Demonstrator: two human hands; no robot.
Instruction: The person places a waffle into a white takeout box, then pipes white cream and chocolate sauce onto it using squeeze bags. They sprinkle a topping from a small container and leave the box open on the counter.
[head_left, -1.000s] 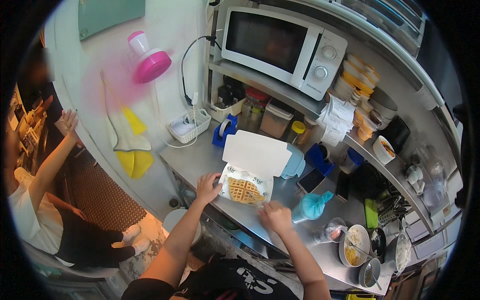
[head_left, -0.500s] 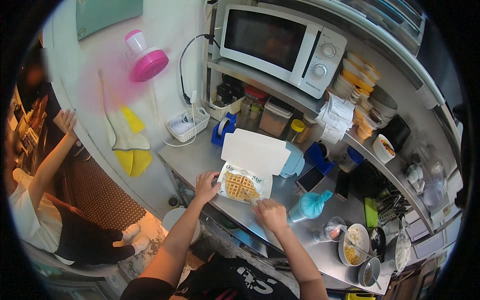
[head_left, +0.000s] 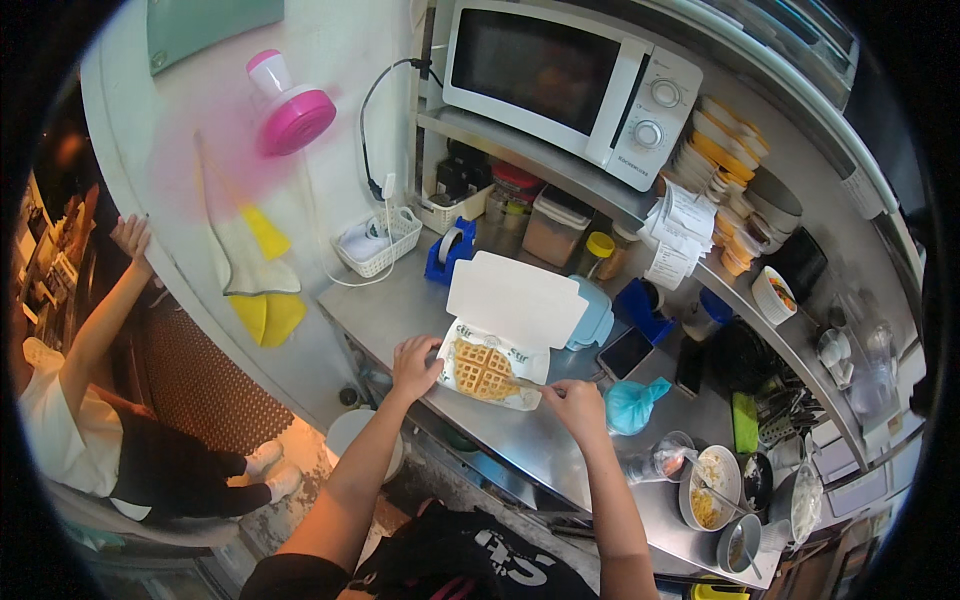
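A golden waffle, scored in quarters, lies on printed paper in a white takeaway box whose lid is folded back. My left hand is closed on the box's left side, thumb at the rim. In my right hand, just off the box's right corner, is pinched the handle of a thin metal knife. Its blade reaches over the rim to the waffle's right edge. Whether the blade cuts into the waffle cannot be made out.
A blue tape dispenser, a light blue container and a phone surround the box. Right of my hand stand a blue bag-wrapped cup and a bowl of yellow crumbs. A microwave sits above. Another person stands left.
My right hand has moved right and slightly up, drawing the knife toward the waffle's right edge. My left hand stays at the box's left side.
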